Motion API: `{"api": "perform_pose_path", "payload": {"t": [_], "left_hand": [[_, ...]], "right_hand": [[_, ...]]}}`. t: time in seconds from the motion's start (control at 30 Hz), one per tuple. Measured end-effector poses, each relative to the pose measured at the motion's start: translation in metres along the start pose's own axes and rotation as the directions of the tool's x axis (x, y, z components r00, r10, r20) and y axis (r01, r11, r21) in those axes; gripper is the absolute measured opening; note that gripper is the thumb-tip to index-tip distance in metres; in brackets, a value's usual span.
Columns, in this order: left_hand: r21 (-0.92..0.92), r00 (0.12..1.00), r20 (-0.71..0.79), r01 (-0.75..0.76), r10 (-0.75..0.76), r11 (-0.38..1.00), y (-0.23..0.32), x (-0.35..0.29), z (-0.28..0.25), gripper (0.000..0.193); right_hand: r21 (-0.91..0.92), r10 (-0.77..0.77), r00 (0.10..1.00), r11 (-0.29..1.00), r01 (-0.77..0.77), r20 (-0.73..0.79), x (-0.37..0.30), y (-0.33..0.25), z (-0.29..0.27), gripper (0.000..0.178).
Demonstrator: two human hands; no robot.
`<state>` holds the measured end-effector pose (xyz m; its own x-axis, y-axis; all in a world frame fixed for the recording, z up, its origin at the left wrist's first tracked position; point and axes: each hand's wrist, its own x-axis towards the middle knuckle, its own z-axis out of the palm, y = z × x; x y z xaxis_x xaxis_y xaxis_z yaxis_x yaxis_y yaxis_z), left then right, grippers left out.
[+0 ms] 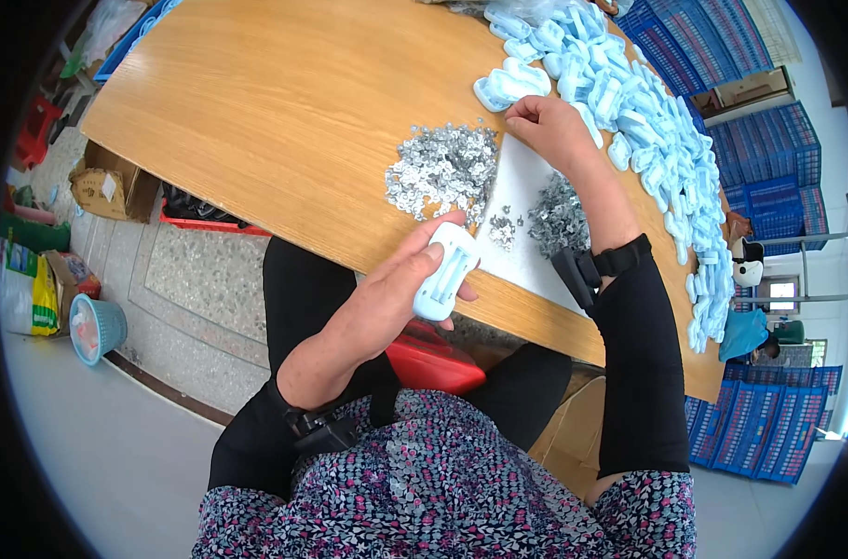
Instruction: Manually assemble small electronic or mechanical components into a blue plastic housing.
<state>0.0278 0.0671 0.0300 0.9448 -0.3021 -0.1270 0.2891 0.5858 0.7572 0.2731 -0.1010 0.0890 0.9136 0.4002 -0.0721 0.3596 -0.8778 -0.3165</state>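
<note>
your left hand (386, 298) is closed around a pale blue plastic housing (447, 270), thumb on one long edge and fingers wrapped under the other, so its slotted open face is turned up toward you and kept free; it hangs just off the near edge of the wooden table (284, 112), over your lap, not resting on anything. your right hand (554, 126) sits up at about one o'clock from that part, knuckles up and fingers curled down onto the tabletop at the near edge of the big heap of pale blue housings (647, 130); whether it pinches something there you cannot tell, since the fingertips are hidden under the hand. between your hands lie the small parts, each kind in its own patch: a pile of shiny silver metal discs (442, 168) at twelve o'clock from the held housing, and a darker pile of small grey metal pieces (559, 216) on a white sheet (526, 172) at two o'clock, both close to either hand. a red stool (438, 359) shows between your knees.
</note>
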Motion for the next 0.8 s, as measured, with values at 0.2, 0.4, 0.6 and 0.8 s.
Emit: {"api": "perform_pose_path", "payload": {"t": [0.2,0.4,0.6,0.8], "left_hand": [[-0.012,1.0,-0.013,-0.009,0.009,1.0,0.0,0.0,-0.001,0.059],[-0.022,1.0,-0.027,-0.01,0.009,1.0,-0.001,0.001,0.0,0.059],[-0.026,0.999,-0.036,-0.022,0.021,0.999,0.0,0.0,0.001,0.059],[-0.014,0.999,-0.034,-0.023,0.022,1.0,-0.002,0.002,0.002,0.06]], "right_hand": [[-0.031,-0.126,0.99,0.991,0.128,0.056,-0.026,-0.013,0.005,0.018],[-0.107,-0.066,0.998,0.992,0.067,0.014,-0.031,0.0,0.001,0.021],[-0.029,-0.154,0.988,0.988,0.153,-0.009,-0.085,-0.01,-0.013,0.016],[-0.283,-0.338,0.94,0.908,0.31,-0.055,-0.128,0.004,-0.003,0.011]]}}
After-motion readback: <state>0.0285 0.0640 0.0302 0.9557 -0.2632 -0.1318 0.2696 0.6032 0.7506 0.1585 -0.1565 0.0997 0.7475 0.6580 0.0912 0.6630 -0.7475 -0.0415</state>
